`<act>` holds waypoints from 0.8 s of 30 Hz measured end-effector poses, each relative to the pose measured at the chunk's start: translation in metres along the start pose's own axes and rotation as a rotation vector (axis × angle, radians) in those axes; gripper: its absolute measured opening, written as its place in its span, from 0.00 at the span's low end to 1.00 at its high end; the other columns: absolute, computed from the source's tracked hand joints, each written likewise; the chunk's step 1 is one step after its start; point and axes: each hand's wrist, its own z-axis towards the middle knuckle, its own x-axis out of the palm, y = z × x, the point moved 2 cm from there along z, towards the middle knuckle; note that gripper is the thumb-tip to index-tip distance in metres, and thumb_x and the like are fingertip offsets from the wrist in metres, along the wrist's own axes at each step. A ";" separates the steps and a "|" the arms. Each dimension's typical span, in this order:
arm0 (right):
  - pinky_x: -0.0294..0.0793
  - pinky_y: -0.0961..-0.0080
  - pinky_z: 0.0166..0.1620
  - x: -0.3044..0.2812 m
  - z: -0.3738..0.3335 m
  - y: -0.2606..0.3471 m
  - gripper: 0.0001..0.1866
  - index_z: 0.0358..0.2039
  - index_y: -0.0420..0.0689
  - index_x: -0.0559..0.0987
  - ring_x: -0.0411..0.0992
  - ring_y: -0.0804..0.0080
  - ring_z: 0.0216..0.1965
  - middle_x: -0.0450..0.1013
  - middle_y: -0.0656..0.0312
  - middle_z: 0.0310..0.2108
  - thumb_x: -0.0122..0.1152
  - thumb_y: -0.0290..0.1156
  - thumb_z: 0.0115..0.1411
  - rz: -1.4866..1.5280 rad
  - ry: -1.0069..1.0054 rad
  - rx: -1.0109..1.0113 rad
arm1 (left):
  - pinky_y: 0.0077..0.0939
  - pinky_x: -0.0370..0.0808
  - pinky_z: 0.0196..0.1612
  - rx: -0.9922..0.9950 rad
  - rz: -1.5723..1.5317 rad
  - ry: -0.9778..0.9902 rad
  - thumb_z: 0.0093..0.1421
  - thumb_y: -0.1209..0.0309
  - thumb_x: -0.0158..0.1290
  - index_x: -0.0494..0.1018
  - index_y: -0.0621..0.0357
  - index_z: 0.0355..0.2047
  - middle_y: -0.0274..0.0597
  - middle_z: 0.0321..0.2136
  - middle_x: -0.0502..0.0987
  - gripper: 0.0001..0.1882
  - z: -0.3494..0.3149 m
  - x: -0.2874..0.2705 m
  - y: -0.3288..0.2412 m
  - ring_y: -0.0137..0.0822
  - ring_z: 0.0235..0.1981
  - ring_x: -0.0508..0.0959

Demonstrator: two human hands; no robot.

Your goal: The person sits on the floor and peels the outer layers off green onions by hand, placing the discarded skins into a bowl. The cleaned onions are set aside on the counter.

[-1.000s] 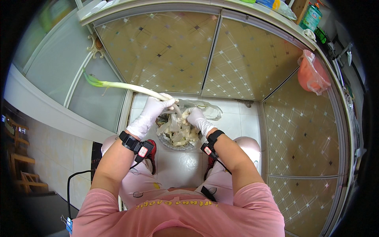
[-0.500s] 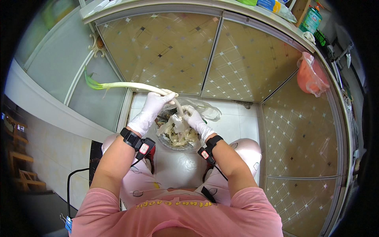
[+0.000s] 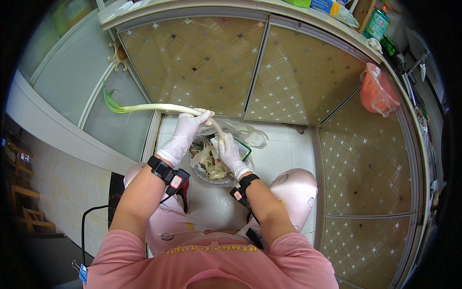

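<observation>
Gripping leek [image 3: 159,108] with left hand [image 3: 182,137]; right hand [image 3: 230,153] pinching outer skin [image 3: 217,127], peeling slowly down over bowl [image 3: 211,166], keeping stalk steady.

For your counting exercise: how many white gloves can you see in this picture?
2. One on the left hand gripping the green onion; one on the right hand pulling its skin over the bowl. None seems hidden.

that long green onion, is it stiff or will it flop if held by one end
The green onion likely stays fairly stiff: its white stalk juts out nearly straight from the left hand. The green tips probably flop, since they splay and bend. The outer skin seems limp; it curves down to the right hand.
</observation>
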 end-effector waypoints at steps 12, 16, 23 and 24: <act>0.65 0.60 0.43 0.017 -0.007 -0.011 0.11 0.42 0.39 0.68 0.65 0.46 0.41 0.67 0.45 0.36 0.44 0.26 0.58 0.167 -0.135 0.280 | 0.15 0.74 0.29 -0.008 -0.056 0.012 0.53 0.75 0.55 0.73 0.67 0.34 0.43 0.30 0.77 0.09 0.002 0.005 0.006 0.28 0.26 0.76; 0.65 0.61 0.42 0.017 -0.005 -0.010 0.10 0.40 0.39 0.69 0.66 0.47 0.40 0.68 0.45 0.37 0.44 0.25 0.57 0.231 -0.127 0.291 | 0.15 0.74 0.29 -0.009 -0.078 -0.006 0.53 0.75 0.55 0.74 0.67 0.33 0.42 0.29 0.77 0.08 0.002 0.003 0.004 0.28 0.26 0.76; 0.66 0.61 0.39 0.009 -0.004 -0.001 0.10 0.38 0.39 0.70 0.69 0.47 0.36 0.71 0.45 0.31 0.44 0.28 0.58 0.096 -0.075 0.425 | 0.12 0.61 0.21 0.039 -0.009 0.020 0.55 0.69 0.54 0.76 0.57 0.34 0.32 0.24 0.77 0.08 0.002 0.006 0.014 0.19 0.22 0.72; 0.67 0.63 0.39 0.010 -0.003 -0.001 0.10 0.39 0.39 0.70 0.69 0.49 0.35 0.71 0.46 0.31 0.44 0.28 0.58 0.086 -0.062 0.453 | 0.12 0.61 0.21 0.046 -0.011 0.022 0.55 0.69 0.54 0.76 0.57 0.34 0.32 0.24 0.77 0.08 0.002 0.006 0.016 0.19 0.22 0.72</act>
